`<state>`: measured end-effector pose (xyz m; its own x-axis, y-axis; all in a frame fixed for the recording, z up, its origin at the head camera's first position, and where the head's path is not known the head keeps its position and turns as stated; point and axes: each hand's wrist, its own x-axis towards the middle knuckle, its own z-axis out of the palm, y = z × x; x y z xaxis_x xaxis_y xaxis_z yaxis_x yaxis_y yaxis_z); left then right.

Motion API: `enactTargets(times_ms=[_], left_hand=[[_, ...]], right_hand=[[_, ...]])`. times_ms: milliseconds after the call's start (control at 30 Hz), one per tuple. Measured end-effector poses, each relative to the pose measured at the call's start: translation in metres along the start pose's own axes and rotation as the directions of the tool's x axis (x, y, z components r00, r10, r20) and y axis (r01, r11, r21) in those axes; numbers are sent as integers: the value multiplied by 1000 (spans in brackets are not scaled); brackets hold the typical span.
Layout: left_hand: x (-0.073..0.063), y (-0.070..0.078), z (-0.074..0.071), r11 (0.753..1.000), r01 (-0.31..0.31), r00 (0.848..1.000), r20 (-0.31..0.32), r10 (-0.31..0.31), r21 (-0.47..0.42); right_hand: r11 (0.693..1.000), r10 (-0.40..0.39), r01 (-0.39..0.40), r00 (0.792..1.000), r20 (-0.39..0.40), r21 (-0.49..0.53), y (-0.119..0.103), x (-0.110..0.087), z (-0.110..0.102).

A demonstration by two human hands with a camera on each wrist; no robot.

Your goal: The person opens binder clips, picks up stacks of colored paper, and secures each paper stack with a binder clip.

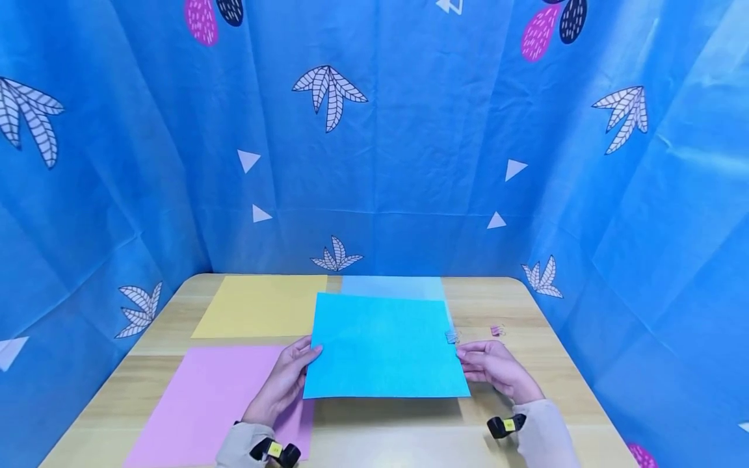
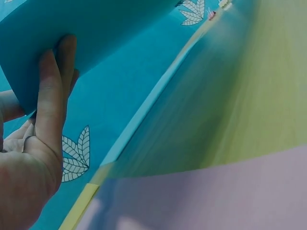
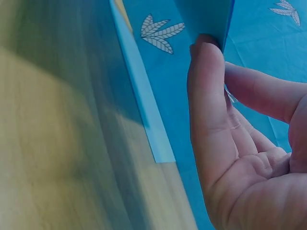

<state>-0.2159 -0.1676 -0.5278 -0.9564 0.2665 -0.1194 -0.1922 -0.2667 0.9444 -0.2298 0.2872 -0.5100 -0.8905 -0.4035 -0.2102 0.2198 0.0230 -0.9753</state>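
A bright blue sheet of paper (image 1: 383, 351) is held up above the table between both hands. My left hand (image 1: 287, 377) pinches its left edge, with the thumb on the front; in the left wrist view, the fingers (image 2: 49, 96) of that hand lie spread against the back of the sheet. At the opposite edge, my right hand (image 1: 494, 367) pinches the paper low on the side, and the right wrist view shows the sheet (image 3: 208, 19) between thumb and fingertips. Behind the held sheet lies a light blue sheet (image 1: 392, 287), partly hidden by it.
A yellow sheet (image 1: 263, 305) lies at the back left of the wooden table (image 1: 374, 432), and a pink sheet (image 1: 201, 396) at the front left. Near the right hand are a pink binder clip (image 1: 497, 331) and a bluish clip (image 1: 452, 337). Blue patterned cloth (image 1: 409, 162) surrounds the table.
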Motion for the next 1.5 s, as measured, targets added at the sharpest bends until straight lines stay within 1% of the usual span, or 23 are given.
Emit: enactTargets(times_ms=[100, 167, 267, 367, 433, 533, 700, 900, 1000, 1100, 1167, 1233, 1333, 1467, 1500], left_hand=[[1, 0, 1, 1000, 6, 1000, 25, -6, -11], [3, 0, 2, 1000, 10, 999, 41, -10, 2], [5, 0, 3, 997, 11, 1000, 27, -13, 74], [6, 0, 4, 989, 16, 1000, 16, -19, 148], [6, -1, 5, 986, 33, 999, 14, -35, 166], [4, -3, 5, 980, 53, 998, 22, -58, 190], [-4, -5, 0, 968, 72, 996, 40, -84, 239], [-11, -3, -1, 949, 67, 995, 55, -88, 309], [-14, -3, 1, 933, 61, 994, 68, -91, 354], [-17, -5, 4, 909, 71, 991, 76, -112, 411], [-18, -6, 7, 890, 74, 990, 73, -119, 451], [-19, -7, 9, 877, 84, 989, 67, -131, 474], [-21, -8, 14, 855, 95, 991, 35, -131, 511], [-25, -8, 18, 831, 107, 993, -12, -120, 546], [-25, -8, 19, 828, 109, 993, -21, -116, 550]], right_hand=[[1000, 11, -12, 1000, -21, -20, 1, 0, 2], [999, 19, -20, 999, -36, -29, 1, 0, 3], [999, 22, -24, 998, -54, -41, 1, -2, 3], [998, 20, -24, 997, -73, -50, 1, -6, 2], [998, 23, -27, 996, -83, -55, 1, -8, 2], [997, 26, -32, 996, -82, -70, 1, -11, 3], [995, 20, -28, 996, -82, -94, 1, -13, 8], [990, 23, -35, 995, -93, -137, 7, -15, 12], [984, 39, -58, 993, -110, -169, 8, -16, 13], [978, 56, -79, 991, -123, -191, 10, -18, 14], [975, 59, -84, 990, -127, -208, 10, -20, 13], [973, 63, -88, 991, -120, -215, 11, -22, 13], [970, 81, -104, 990, -113, -219, 13, -25, 11], [966, 107, -132, 987, -122, -221, 15, -28, 10], [965, 108, -134, 986, -125, -226, 16, -28, 10]])
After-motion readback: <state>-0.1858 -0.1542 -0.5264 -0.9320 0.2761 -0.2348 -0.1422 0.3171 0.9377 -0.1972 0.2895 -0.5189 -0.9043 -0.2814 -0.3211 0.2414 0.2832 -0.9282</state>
